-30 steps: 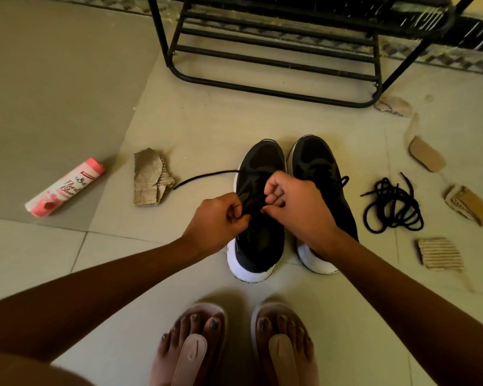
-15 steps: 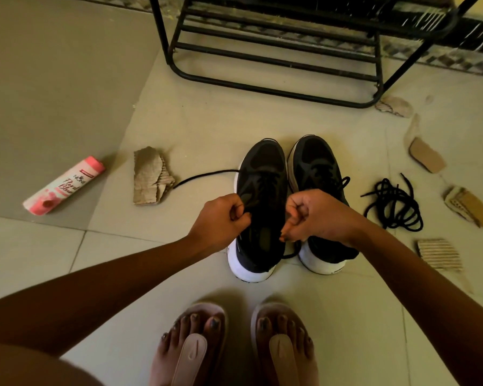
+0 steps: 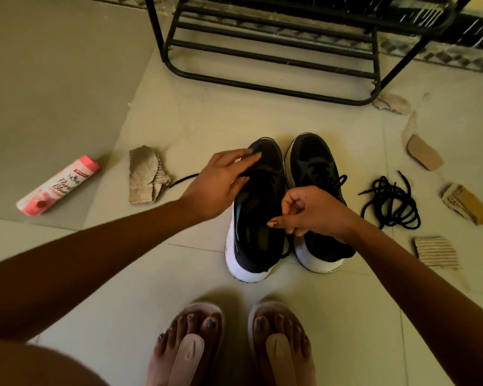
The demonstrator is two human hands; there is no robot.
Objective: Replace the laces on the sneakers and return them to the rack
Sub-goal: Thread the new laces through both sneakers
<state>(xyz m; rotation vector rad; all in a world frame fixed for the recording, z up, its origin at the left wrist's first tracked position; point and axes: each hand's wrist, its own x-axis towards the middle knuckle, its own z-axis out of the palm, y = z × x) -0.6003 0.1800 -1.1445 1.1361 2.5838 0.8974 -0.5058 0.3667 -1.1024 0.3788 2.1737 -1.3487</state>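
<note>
Left hand (image 3: 218,188) released, fingers straight over the left sneaker (image 3: 260,218); right hand's (image 3: 315,213) grip pinches its lace (image 3: 183,180).

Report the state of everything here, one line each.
Left sneaker, upright, lace untied.
Right sneaker, upright, laced.
Left hand, open over the left sneaker's toe.
Right hand, curled, apparently pinching the lace.
Loose laces, lying in a tangled coil.
Pink bottle, lying on its side.
</note>
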